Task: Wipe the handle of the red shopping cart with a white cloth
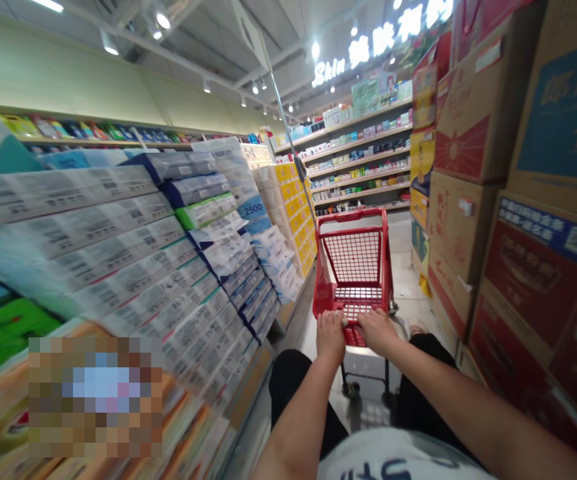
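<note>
A red shopping cart stands straight in front of me, its grid basket holding nothing that I can see. My left hand is closed over the left part of the cart's near handle. On the right part of the same handle, my right hand is wrapped as well. The two hands are close together, with a small gap between them. Small dark wheels show below the cart, near my legs.
Stacked packs of paper tissue line the aisle's left side, with yellow-and-white packs farther on. Piled cardboard boxes border the right side closely. Shelves of small goods stand at the far end. Pale floor runs between them.
</note>
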Available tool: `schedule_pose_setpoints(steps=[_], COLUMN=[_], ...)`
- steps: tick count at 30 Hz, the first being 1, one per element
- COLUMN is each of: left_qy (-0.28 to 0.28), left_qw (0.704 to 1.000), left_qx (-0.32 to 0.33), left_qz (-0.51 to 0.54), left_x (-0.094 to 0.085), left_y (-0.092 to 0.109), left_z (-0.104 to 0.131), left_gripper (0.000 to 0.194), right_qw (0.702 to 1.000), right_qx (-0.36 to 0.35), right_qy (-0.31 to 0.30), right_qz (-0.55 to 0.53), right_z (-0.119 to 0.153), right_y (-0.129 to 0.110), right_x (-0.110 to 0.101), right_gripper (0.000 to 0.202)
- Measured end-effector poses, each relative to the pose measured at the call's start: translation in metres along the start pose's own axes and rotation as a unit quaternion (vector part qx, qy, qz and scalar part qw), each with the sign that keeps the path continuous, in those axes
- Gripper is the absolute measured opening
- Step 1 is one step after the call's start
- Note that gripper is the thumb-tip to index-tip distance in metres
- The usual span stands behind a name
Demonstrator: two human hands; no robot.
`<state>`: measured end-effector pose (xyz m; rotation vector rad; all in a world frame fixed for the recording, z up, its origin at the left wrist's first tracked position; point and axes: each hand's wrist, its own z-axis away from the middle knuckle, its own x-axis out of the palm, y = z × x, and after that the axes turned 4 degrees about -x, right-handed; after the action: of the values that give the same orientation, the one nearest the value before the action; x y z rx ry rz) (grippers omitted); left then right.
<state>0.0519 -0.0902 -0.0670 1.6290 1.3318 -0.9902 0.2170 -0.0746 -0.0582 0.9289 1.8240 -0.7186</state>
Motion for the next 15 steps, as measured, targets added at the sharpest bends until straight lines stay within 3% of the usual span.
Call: schedule_pose_setpoints(steps=[4,8,15], left_qy=[-0.021,-0.039,-0.041], left_qw=[0.998,0.997,0.996], left_qx=[0.047,0.043,0.0], left_qz=[0.032,0.055,0.079], left_x=[-0.003,-0.011,-0.011], left_y=[0.014,0.018,0.027], left_z=[0.003,0.001,-0.006], left_gripper=[0.043,0.044,0.046], right_qw=[1.0,0.999,0.995], right_qx=[-0.004,-0.009,0.005], right_qy=[-0.003,-0.019,-0.019], right_qz=[-0.015,-0.042,-0.1], right_z=[0.001,0.001,0.0], right_y=[0.001,0.002,0.004], right_x=[-0.001,-0.005,0.003], right_gripper=[0.02,0.025,0.067])
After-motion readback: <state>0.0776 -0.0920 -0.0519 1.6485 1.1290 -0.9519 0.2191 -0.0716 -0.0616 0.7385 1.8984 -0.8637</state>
